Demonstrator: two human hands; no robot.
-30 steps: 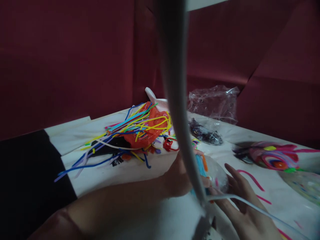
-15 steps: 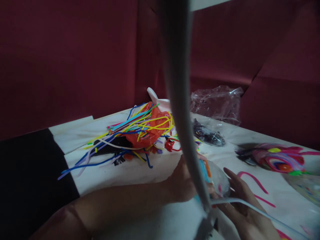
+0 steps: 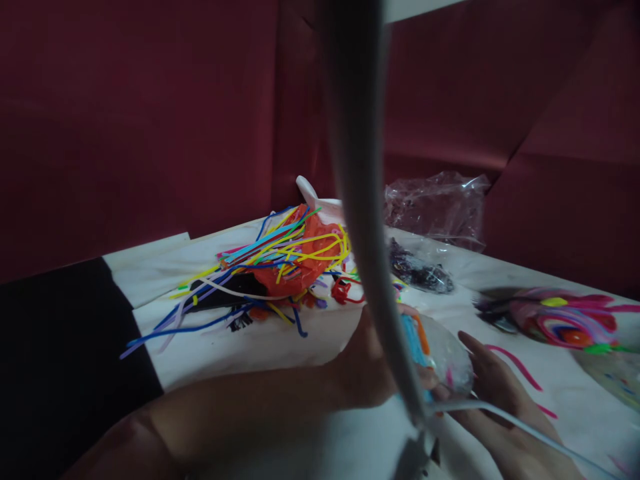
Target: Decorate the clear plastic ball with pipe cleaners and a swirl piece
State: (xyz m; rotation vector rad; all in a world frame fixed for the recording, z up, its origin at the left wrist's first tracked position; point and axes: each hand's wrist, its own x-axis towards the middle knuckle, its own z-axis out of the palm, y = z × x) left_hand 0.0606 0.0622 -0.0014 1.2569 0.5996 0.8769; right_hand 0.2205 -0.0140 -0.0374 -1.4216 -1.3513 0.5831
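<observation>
A clear, rounded plastic piece (image 3: 453, 357) with light-blue strips (image 3: 413, 341) and an orange strip along its left side sits between my hands, low and right of centre. My left hand (image 3: 367, 363) is closed on its left side, partly covered by a blurred grey stalk close to the camera. My right hand (image 3: 505, 403) curves around the piece's right and lower edge, thumb and fingers against it. Just below the hands runs a thin white cord (image 3: 520, 421). The left fingertips are partly hidden.
On the white-covered table lies a pile of coloured pipe cleaners (image 3: 295, 250) over an orange sheet. A clear plastic bag (image 3: 437, 210) and a dark wrapped bundle (image 3: 420, 270) lie behind. At right is a colourful decorated shape (image 3: 565, 320) beside pink strips (image 3: 517, 367). The blurred grey stalk (image 3: 357, 167) crosses the view.
The clear piece and both hands have shifted slightly right in view, and a little more of the blue strips shows. Both hands stay on the piece.
</observation>
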